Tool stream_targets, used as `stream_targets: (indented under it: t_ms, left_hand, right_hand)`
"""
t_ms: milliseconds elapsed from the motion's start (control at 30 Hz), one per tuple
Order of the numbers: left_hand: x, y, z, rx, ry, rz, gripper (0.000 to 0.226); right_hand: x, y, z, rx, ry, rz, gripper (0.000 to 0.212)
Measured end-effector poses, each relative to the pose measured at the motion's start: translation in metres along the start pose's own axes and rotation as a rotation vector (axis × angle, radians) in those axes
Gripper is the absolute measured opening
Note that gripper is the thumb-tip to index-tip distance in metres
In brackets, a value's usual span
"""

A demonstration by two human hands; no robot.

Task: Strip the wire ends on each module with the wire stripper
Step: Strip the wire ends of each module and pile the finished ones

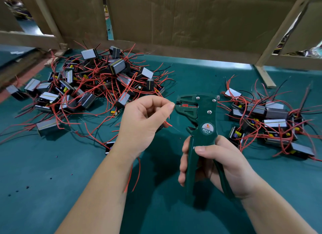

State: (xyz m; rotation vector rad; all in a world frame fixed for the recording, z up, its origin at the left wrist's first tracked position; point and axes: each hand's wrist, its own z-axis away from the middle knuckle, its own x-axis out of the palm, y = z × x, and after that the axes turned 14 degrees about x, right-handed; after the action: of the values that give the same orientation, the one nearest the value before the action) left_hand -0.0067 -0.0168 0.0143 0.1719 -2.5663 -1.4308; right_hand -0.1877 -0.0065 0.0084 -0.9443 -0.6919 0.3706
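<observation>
My right hand (pixel 214 165) grips both handles of a dark green wire stripper (pixel 200 127), held upright with its jaws pointing left. My left hand (pixel 142 122) pinches a thin red wire end (pixel 167 123) between thumb and forefinger, right at the stripper's jaws (pixel 181 106). The module that this wire belongs to is mostly hidden beneath my left hand; a black corner of it (pixel 108 147) shows by the wrist, and two red wires (pixel 134 174) hang down under the hand.
A large heap of black-and-grey modules with red and black wires (pixel 90 84) lies at the back left of the green table (pixel 52 190). A smaller heap (pixel 268 122) lies at right. Cardboard panels (pixel 191 19) and wooden slats (pixel 264 77) wall the back. Small insulation scraps (pixel 17 191) dot the left.
</observation>
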Motion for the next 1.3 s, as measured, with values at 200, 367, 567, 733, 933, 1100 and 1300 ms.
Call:
stream_targets:
  t_ms: [200, 367, 567, 733, 933, 1100, 1300]
  left_hand:
    - [-0.001, 0.001, 0.000, -0.006, -0.002, -0.028, 0.014]
    - [0.001, 0.002, 0.001, -0.032, -0.035, -0.018, 0.016]
    - [-0.004, 0.000, 0.003, -0.207, -0.232, -0.096, 0.020]
    - [-0.007, -0.002, 0.002, -0.228, -0.159, -0.100, 0.014]
    - [-0.006, 0.000, -0.001, -0.197, -0.061, -0.015, 0.012]
    - [-0.006, 0.000, 0.000, -0.190, -0.081, -0.002, 0.014]
    - [-0.008, -0.002, 0.000, -0.131, -0.099, -0.081, 0.021]
  right_hand:
    - [0.002, -0.001, 0.001, 0.006, 0.022, 0.018, 0.022]
    - [0.011, 0.000, 0.002, 0.022, 0.062, -0.056, 0.024]
    - [0.017, 0.001, -0.003, 0.065, 0.144, -0.232, 0.025]
    - [0.009, -0.002, -0.007, -0.051, 0.074, -0.383, 0.032]
    - [-0.001, -0.006, -0.002, 0.081, 0.068, -0.335, 0.047]
    - [0.009, 0.002, -0.005, 0.170, -0.100, -0.257, 0.057]
    - [0.012, 0.002, -0.003, 0.104, -0.158, -0.176, 0.054]
